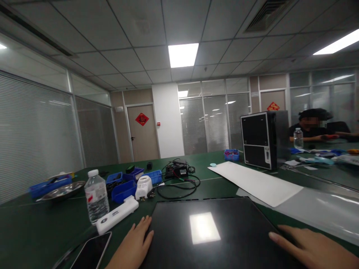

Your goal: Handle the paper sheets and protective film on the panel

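Note:
A flat black panel (213, 228) lies on the green table (36, 231) right in front of me, its glossy top reflecting a ceiling light. My left hand (134, 244) rests flat at the panel's left edge, fingers together and touching it. On the panel's right side my right hand (311, 246) lies flat, fingers stretched out towards the left. Neither hand grips anything.
Left of the panel lie a phone (91, 252), a white device (117, 215), a water bottle (96, 196), blue bins (123, 186), a metal dish (63, 190) and cables (179, 183). A white sheet (258, 183) and a computer tower (262, 140) stand behind; a person sits at far right.

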`<state>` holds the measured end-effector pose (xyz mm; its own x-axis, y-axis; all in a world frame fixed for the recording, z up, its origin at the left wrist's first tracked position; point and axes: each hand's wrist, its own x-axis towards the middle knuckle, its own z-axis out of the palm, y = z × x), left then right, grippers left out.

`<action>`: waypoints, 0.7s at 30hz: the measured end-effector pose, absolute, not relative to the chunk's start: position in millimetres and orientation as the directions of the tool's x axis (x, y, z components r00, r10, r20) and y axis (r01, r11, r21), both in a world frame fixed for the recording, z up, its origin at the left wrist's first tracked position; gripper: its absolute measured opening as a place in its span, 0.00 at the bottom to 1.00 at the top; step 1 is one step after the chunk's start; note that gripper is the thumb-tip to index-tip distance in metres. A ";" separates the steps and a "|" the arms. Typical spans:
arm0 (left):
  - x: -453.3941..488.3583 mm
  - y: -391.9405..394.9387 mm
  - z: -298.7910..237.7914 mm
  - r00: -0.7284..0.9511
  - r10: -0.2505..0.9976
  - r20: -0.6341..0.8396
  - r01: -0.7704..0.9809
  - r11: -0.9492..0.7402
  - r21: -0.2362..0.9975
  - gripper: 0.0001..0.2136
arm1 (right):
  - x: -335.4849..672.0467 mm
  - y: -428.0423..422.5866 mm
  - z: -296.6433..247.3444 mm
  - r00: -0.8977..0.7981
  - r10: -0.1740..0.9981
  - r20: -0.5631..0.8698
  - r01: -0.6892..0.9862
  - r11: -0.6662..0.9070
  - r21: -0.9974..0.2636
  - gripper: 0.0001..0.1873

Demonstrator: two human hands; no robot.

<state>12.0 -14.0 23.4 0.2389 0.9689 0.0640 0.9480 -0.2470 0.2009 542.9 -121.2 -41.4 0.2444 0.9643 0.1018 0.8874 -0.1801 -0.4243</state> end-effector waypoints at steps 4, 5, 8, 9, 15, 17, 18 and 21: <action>17.0 -33.1 41.5 0.234 0.972 0.016 0.967 -0.234 0.105 0.31 | 512.9 -104.0 -4.7 0.138 0.977 0.161 0.923 -0.068 -0.380 0.43; 17.8 -38.1 47.3 0.216 0.976 0.011 0.974 -0.217 0.062 0.31 | 507.1 -99.6 -1.1 0.116 0.977 0.179 0.926 -0.041 -0.374 0.42; 19.9 -50.3 62.2 0.158 0.987 -0.019 0.985 -0.159 -0.066 0.27 | 502.0 -80.2 1.4 0.024 0.970 0.243 0.930 0.068 -0.361 0.36; 20.8 -52.8 65.2 0.144 0.989 -0.033 0.984 -0.147 -0.100 0.26 | 505.2 -70.8 0.9 -0.005 0.961 0.276 0.940 0.099 -0.326 0.33; 31.1 -52.1 62.2 0.159 0.987 -0.004 0.987 -0.159 -0.034 0.35 | 560.2 -9.6 -8.1 0.072 0.894 0.442 0.992 -0.017 -0.126 0.36; 34.4 -49.4 58.9 0.181 0.982 -0.055 0.982 -0.178 0.056 0.39 | 578.5 -0.8 -15.8 0.108 0.901 0.419 0.991 -0.065 -0.116 0.38; 35.5 -48.2 57.8 0.184 0.980 -0.078 0.981 -0.178 0.081 0.40 | 585.3 0.7 -19.8 0.113 0.910 0.398 0.991 -0.074 -0.112 0.37; 36.9 -46.7 57.2 0.199 0.976 -0.093 0.977 -0.191 0.093 0.41 | 594.7 -2.9 -27.4 0.074 0.933 0.353 0.996 -0.051 -0.076 0.33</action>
